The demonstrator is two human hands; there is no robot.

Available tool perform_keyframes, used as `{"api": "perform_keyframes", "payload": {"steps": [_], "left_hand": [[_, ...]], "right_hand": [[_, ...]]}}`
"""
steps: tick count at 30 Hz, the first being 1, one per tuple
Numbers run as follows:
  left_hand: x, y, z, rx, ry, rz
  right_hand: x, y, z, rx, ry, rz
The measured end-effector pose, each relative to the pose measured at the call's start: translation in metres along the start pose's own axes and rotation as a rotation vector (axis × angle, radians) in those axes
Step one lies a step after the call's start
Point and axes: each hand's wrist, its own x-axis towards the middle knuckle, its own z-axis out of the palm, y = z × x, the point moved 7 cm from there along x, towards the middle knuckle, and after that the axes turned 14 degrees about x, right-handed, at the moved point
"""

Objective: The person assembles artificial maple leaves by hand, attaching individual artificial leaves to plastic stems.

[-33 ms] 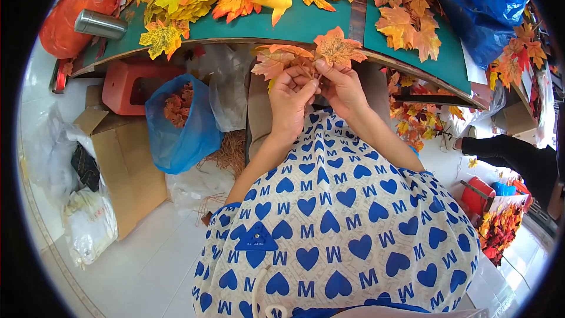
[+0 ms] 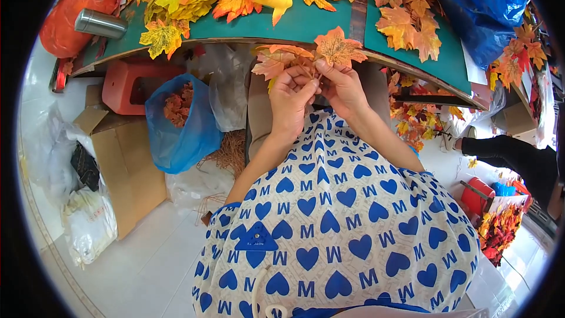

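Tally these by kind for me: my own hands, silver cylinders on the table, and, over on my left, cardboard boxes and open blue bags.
Hands: 2, left hand and right hand, holding orange leaves
Silver cylinder: 1
Cardboard box: 1
Open blue bag: 1
Total: 5

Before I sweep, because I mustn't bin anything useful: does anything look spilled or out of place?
Yes, perhaps: the tangle of thin brown strands beside the translucent blue plastic bag looks spilled, with stray ends trailing toward the crumpled clear plastic. The orange artificial maple leaf at the right hand shows no obvious damage.
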Motion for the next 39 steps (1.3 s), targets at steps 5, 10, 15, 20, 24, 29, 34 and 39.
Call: {"api": "perform_keyframes", "payload": {"steps": [5,10,15,20,24,29,34,39], "left_hand": [[0.001,-0.002,-0.001,-0.007,0.001,-0.013],[0.002,-0.004,-0.004,-0.011,-0.005,-0.008],[0.001,-0.001,-0.008,0.041,0.001,0.041],[0.000,0.002,-0.008,0.155,0.010,0.103],[0.002,-0.002,-0.016,0.195,0.020,0.142],[0.005,-0.002,-0.017,0.177,-0.038,0.104],[0.005,0.009,0.003,0.166,-0.085,-0.008],[-0.008,0.017,0.022,0.278,-0.334,-0.010]], "right_hand": [[0.000,0.001,-0.002,-0.052,-0.013,-0.008],[-0.001,-0.001,-0.004,-0.129,-0.017,0.011],[-0.001,-0.007,-0.004,-0.271,-0.049,-0.046],[-0.002,-0.007,-0.008,-0.335,-0.087,-0.017],[-0.010,-0.005,0.009,-0.343,-0.129,-0.073],[0.000,-0.008,0.002,-0.416,-0.128,-0.090],[-0.057,-0.064,0.009,-1.262,-0.247,-1.312],[-0.100,-0.048,0.037,-1.696,-0.527,-1.469]]}}
